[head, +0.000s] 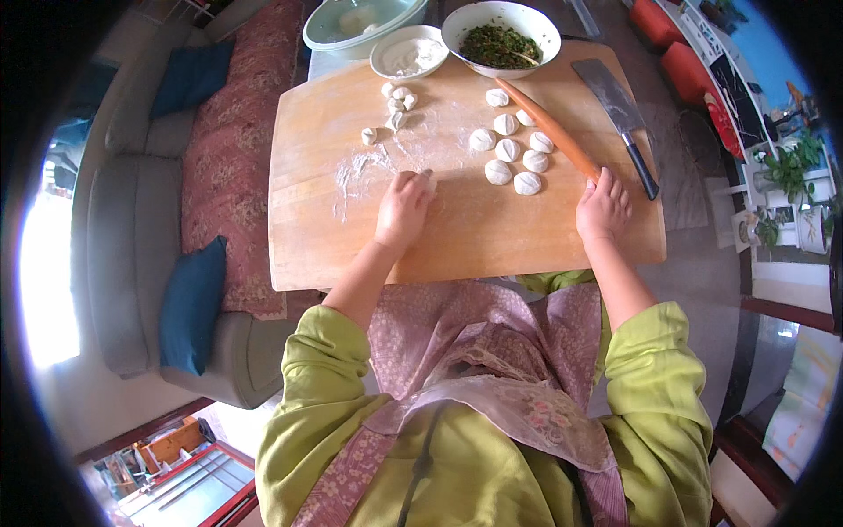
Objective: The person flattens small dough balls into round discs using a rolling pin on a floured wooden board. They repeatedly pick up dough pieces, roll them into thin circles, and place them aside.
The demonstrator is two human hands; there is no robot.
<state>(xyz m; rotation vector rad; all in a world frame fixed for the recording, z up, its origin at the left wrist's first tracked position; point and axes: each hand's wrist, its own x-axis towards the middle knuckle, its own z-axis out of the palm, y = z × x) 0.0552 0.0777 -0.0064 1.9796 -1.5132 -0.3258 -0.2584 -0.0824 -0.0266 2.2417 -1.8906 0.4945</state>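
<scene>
On the wooden board (316, 244), my left hand (405, 205) has its fingers curled around a pale piece, probably dough (429, 183), that is mostly hidden. The fingers of my right hand (602, 203) are on the near end of a wooden rolling pin (550, 125), which lies slanting over the board. Several round, creased filled buns or dumplings (498, 172) sit between the hands, left of the pin. Small dough pieces (396, 121) lie farther back at the left, near streaks of white flour (362, 168).
A white bowl of chopped green filling (553, 39), a smaller bowl of flour (377, 62) and a pale green basin (323, 46) stand at the board's far edge. To the right of the rolling pin lies a cleaver (609, 95) with a black handle.
</scene>
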